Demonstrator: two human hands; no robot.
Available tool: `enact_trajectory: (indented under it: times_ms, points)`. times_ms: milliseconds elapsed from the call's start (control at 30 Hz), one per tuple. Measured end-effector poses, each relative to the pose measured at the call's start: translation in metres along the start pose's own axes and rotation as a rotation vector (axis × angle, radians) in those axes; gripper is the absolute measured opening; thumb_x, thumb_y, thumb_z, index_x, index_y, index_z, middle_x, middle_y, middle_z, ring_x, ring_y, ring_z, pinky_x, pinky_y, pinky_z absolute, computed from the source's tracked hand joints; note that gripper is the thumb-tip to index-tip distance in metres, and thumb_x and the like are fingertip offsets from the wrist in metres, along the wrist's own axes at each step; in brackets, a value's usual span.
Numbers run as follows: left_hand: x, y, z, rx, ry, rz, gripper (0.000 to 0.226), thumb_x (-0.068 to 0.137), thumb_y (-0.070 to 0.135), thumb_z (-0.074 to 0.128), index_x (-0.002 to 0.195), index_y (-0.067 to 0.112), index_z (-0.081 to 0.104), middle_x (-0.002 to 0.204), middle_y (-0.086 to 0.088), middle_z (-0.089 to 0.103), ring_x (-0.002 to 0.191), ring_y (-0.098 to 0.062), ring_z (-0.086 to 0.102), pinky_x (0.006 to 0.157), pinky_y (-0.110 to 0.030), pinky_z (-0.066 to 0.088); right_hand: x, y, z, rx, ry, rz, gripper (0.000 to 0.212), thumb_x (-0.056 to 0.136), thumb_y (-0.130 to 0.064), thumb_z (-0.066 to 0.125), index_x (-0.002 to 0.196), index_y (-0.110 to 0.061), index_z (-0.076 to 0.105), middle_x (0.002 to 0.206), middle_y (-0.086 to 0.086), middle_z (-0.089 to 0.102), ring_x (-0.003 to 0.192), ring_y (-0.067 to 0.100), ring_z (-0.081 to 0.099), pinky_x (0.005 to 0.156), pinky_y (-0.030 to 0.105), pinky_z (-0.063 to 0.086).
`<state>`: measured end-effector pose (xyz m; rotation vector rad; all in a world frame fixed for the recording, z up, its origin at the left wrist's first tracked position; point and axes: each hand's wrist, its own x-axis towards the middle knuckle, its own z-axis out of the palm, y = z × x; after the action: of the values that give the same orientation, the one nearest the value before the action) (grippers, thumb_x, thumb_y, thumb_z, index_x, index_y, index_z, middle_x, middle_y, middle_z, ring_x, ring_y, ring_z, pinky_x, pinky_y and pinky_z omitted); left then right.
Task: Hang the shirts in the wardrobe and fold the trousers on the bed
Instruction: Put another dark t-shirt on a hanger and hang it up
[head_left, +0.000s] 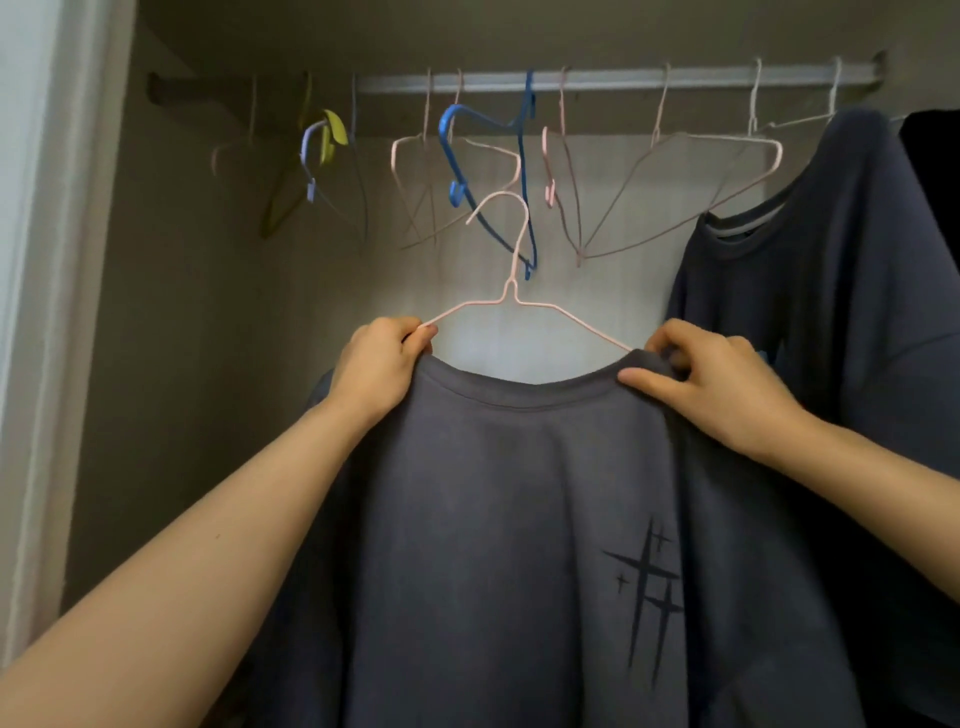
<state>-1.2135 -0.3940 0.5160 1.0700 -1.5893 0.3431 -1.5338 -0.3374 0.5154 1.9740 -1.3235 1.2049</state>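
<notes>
I observe the left hand (382, 358) curled round the left end of the collar of a grey shirt (519, 519), the fingers also closing on the arm of a pink wire hanger (511, 291). The right hand (711, 384) pinches the opposite end of the collar between thumb and fingers, just where the hanger's other arm passes under the cloth. The shirt hangs below both hands, with a dark star print below the right wrist. The hanger's hook stands upright between the hands, above them and clear of the wardrobe rail (597, 80) (several bare hangers hang there, among them a blue hanger (467, 156)). Beyond the right hand, a second grey shirt (831, 312) is hung on the rail.
</notes>
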Motion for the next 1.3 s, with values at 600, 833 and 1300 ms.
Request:
enact_trajectory:
  times_ms: [600,833,1300]
  points:
    - [-0.005,-0.009,0.042,-0.241,-0.165,-0.035,0.025,0.099,0.030,0.058,0.081,0.023,0.073,0.078,-0.012,0.069,0.073,-0.015,0.051,0.062,-0.018,0.039,-0.036,-0.006,-0.031,0.944,-0.554,0.319,0.032,0.085,-0.037,0.060,0.097,-0.013,0.077,0.106,0.012,0.073,0.091,0.017,0.071,0.075,0.023,0.056]
    - [-0.005,0.001,0.079,-0.185,-0.341,-0.036,0.041,0.099,0.039,0.055,0.082,0.004,0.070,0.082,0.001,0.056,0.080,-0.019,0.053,0.089,-0.042,0.048,-0.049,-0.018,-0.061,0.974,-0.645,0.369,0.026,0.094,-0.020,0.055,0.104,-0.005,0.074,0.110,0.014,0.072,0.096,0.020,0.069,0.083,0.024,0.055]
    - [0.019,0.101,0.129,-0.369,-0.535,-0.031,0.041,0.105,0.030,0.040,0.104,0.002,0.071,0.103,-0.013,0.070,0.096,-0.029,0.063,0.088,-0.038,0.052,-0.017,-0.036,-0.107,0.822,-0.203,0.729,0.021,0.095,-0.017,0.060,0.101,0.000,0.069,0.075,0.013,0.074,0.059,0.019,0.070,0.046,0.023,0.051]
